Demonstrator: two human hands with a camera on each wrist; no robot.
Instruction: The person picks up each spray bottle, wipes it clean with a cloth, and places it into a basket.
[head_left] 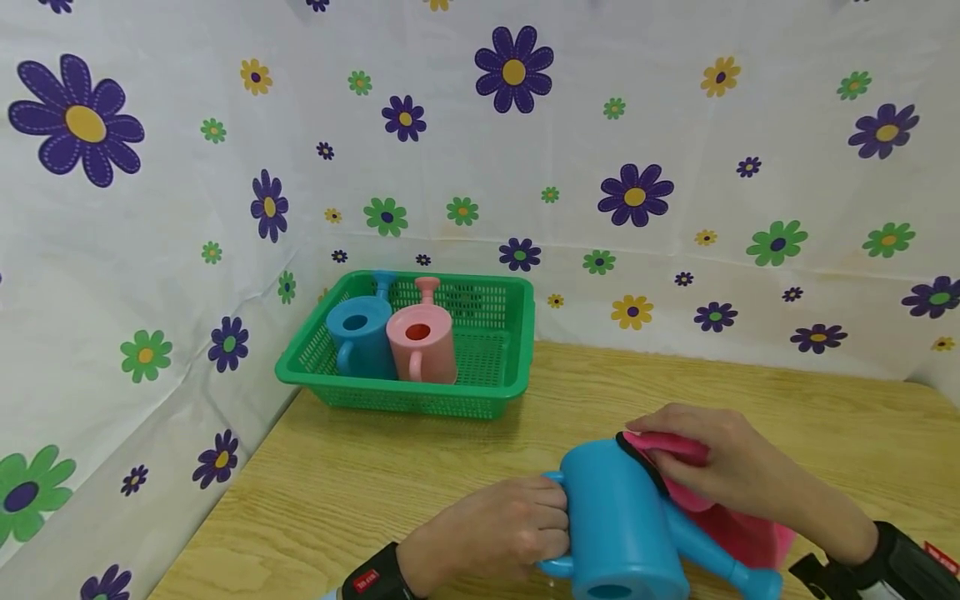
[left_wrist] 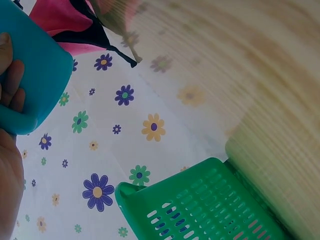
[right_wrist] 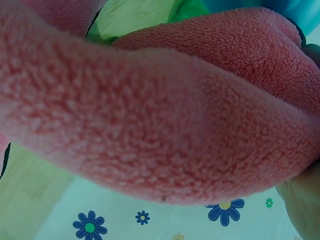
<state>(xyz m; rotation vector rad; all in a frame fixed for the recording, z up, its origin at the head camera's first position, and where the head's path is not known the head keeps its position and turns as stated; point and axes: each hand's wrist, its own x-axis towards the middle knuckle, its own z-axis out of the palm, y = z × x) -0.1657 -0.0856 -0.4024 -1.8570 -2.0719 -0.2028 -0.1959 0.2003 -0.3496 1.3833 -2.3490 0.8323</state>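
A blue toy watering can [head_left: 618, 517] is tipped over at the front of the table, its top opening facing the near edge and its spout pointing to the lower right. My left hand [head_left: 510, 525] grips its handle, with the fingers curled round it; the left wrist view shows this hand [left_wrist: 11, 90] at the can's side [left_wrist: 40, 65]. My right hand [head_left: 720, 458] pinches a pink fleecy cloth [head_left: 742, 533] with a dark border and presses it against the can's base end. In the right wrist view the cloth [right_wrist: 165, 115] hides most of that hand.
A green plastic basket [head_left: 517, 333] stands at the back left of the wooden table [head_left: 360, 483]. Inside its left half are a blue watering can [head_left: 360, 333] and a pink watering can [head_left: 427, 342], both upright. A flower-patterned white sheet [head_left: 450, 150] hangs behind and along the left.
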